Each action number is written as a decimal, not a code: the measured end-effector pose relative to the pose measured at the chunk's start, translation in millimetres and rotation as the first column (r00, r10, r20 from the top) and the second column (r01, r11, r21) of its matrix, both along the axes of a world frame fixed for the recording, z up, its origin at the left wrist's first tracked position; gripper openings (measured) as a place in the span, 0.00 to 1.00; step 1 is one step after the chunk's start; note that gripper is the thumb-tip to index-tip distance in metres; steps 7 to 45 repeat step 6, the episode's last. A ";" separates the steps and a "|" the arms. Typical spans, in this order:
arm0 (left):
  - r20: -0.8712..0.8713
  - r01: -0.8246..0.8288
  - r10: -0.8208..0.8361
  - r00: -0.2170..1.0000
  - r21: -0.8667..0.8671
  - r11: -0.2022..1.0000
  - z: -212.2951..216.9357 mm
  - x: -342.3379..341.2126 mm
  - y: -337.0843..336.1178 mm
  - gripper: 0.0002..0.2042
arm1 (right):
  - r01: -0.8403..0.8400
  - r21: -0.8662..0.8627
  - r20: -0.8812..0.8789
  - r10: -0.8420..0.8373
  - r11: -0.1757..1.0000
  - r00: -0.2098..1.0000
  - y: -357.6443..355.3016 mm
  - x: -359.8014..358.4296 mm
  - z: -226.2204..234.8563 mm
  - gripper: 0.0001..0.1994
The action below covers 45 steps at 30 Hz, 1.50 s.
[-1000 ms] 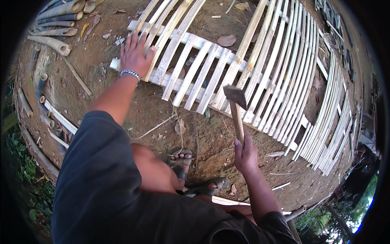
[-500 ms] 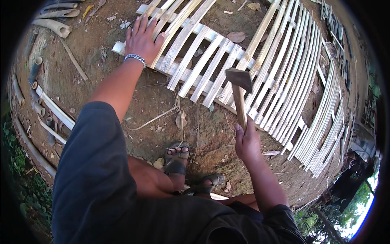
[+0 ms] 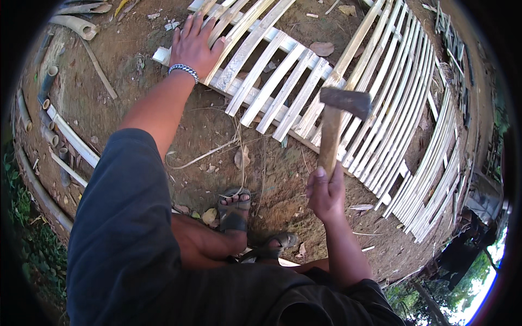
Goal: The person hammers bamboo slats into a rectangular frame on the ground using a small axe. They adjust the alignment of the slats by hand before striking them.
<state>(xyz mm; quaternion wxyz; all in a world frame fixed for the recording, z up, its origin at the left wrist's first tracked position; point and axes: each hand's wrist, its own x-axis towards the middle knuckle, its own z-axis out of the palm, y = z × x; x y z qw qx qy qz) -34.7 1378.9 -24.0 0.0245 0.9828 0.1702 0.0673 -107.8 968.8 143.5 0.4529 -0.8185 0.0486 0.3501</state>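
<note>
A panel of pale bamboo slats (image 3: 380,98) lies flat on the bare dirt in front of me. My left hand (image 3: 193,43), with a beaded bracelet at the wrist, presses flat on the slats near the panel's left end, fingers spread. My right hand (image 3: 325,191) grips the wooden handle of a hammer (image 3: 333,127), whose dark metal head is raised above the middle of the panel. My sandalled feet (image 3: 236,209) rest on the dirt below the panel.
Cut bamboo tubes and split strips (image 3: 51,117) lie along the left edge of the dirt patch. More bamboo pieces (image 3: 76,22) sit at the upper left. Dry leaves and thin slivers litter the ground. Green plants border the lower left and lower right.
The hammer has stayed raised in my right hand, shifting slightly right and up over the slats. My left hand remains flat on the panel's left end.
</note>
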 end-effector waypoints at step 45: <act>0.026 0.001 -0.001 1.000 0.004 1.000 -2.2 2.5 0.4 0.32 | 0.156 0.348 0.176 -0.228 0.924 0.958 5.7 13.3 11.6 0.13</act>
